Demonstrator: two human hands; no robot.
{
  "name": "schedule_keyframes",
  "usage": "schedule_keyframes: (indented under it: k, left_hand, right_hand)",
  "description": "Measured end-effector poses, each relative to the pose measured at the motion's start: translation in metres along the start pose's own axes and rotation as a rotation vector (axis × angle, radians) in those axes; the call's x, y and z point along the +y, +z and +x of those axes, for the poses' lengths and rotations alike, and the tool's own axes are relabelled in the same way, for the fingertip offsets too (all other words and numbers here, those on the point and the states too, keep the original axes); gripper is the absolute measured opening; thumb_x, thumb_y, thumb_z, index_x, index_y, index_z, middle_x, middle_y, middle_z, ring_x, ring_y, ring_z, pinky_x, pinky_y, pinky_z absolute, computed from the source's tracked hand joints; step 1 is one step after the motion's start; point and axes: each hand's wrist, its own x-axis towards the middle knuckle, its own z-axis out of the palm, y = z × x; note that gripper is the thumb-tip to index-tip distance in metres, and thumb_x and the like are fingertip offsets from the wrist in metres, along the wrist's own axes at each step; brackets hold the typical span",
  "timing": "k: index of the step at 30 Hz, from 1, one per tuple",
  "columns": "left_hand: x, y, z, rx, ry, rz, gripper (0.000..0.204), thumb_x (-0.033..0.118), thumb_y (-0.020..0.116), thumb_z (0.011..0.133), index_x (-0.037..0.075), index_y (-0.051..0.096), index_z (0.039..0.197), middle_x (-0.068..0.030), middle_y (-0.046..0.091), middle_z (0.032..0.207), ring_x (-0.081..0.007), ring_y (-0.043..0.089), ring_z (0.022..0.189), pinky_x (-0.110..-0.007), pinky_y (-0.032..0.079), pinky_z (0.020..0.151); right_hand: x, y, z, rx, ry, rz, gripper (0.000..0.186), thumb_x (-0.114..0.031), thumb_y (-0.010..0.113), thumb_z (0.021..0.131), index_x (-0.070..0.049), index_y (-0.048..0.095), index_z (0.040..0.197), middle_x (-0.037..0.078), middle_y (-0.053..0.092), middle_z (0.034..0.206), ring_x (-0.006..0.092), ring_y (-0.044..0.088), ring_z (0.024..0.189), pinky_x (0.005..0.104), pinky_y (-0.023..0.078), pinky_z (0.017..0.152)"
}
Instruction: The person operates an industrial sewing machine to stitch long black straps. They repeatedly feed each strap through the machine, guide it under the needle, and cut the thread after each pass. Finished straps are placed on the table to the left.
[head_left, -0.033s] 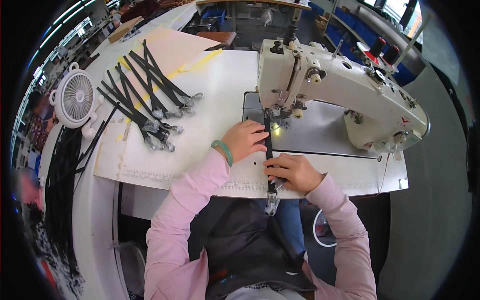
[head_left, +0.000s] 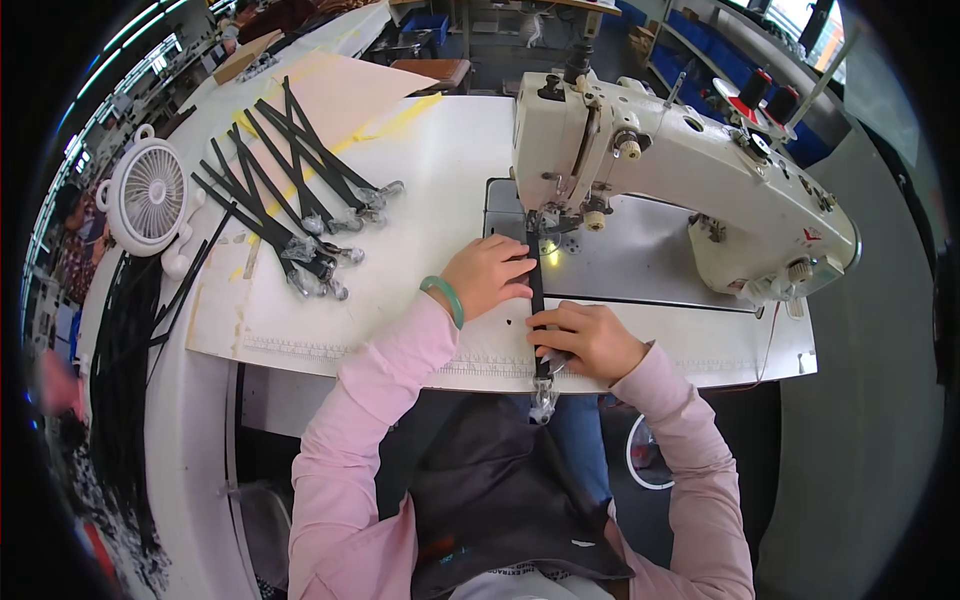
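Note:
A narrow black strap (head_left: pixel 537 290) runs from under the needle area of the white sewing machine (head_left: pixel 560 150) straight toward me. Its near end, a fitting wrapped in clear plastic (head_left: pixel 543 402), hangs over the table's front edge. My left hand (head_left: pixel 487 277), with a green bangle (head_left: pixel 445 296) at the wrist, lies flat beside the strap, spread fingertips touching its left side. Lower down, my right hand (head_left: pixel 590 340) grips the strap from the right with curled fingers; its thumb is partly hidden. A small light glows near the needle.
Several black straps with plastic-wrapped ends (head_left: pixel 300 250) lie at the left of the white table (head_left: pixel 430 180). A white fan (head_left: pixel 150 195) stands farther left, above a hanging bundle of black straps (head_left: pixel 120 360). Thread spools (head_left: pixel 755 90) sit behind the machine. A person (head_left: pixel 75 215) is at the far left.

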Motion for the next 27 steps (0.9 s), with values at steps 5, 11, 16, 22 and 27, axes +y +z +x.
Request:
schedule_keyframes:
  k: [5,11,16,22,27]
  left_hand:
    - [0.002,-0.002,0.001,-0.005,0.012,0.005,0.036,0.025,0.070,0.068,0.004,0.063,0.096,-0.0103,0.059,0.105,-0.0272,0.053,0.099,-0.036,0.044,0.084]
    - [0.001,-0.002,0.001,-0.007,0.019,0.001,0.035,0.026,0.069,0.069,0.004,0.063,0.096,-0.0101,0.059,0.104,-0.0273,0.053,0.099,-0.036,0.044,0.083]
    - [0.002,-0.002,0.002,0.001,0.025,-0.012,0.034,0.025,0.069,0.068,0.004,0.064,0.095,-0.0102,0.059,0.103,-0.0271,0.053,0.098,-0.036,0.044,0.083]
    - [0.001,-0.001,0.003,0.001,0.035,0.000,0.031,0.021,0.068,0.069,0.004,0.064,0.093,-0.0097,0.059,0.102,-0.0259,0.054,0.097,-0.035,0.045,0.082]
    - [0.000,0.001,0.004,0.016,0.041,0.011,0.026,0.017,0.067,0.069,0.003,0.065,0.091,-0.0089,0.062,0.098,-0.0245,0.056,0.093,-0.033,0.047,0.080]
  right_hand:
    - [-0.001,0.000,-0.002,0.026,-0.017,-0.007,0.020,-0.012,0.067,0.070,-0.007,0.060,0.088,0.004,0.059,0.095,0.0207,0.059,0.075,0.0312,0.049,0.059]
    - [-0.007,-0.005,-0.008,0.000,0.032,0.105,0.019,-0.008,0.066,0.070,-0.006,0.060,0.088,0.005,0.059,0.092,0.0234,0.059,0.066,0.0319,0.049,0.057]
    - [-0.010,-0.006,-0.013,0.015,0.104,0.105,0.037,0.002,0.062,0.058,-0.006,0.060,0.094,0.005,0.059,0.096,0.0243,0.061,0.069,0.0322,0.050,0.058]
    - [-0.001,-0.003,-0.015,0.048,0.169,0.038,0.050,0.003,0.060,0.050,-0.005,0.059,0.099,0.006,0.059,0.106,0.0249,0.062,0.073,0.0323,0.051,0.061]
    - [0.011,-0.007,-0.008,0.017,0.157,-0.015,0.048,0.000,0.060,0.053,-0.007,0.059,0.101,0.004,0.058,0.110,0.0250,0.062,0.072,0.0330,0.051,0.062]
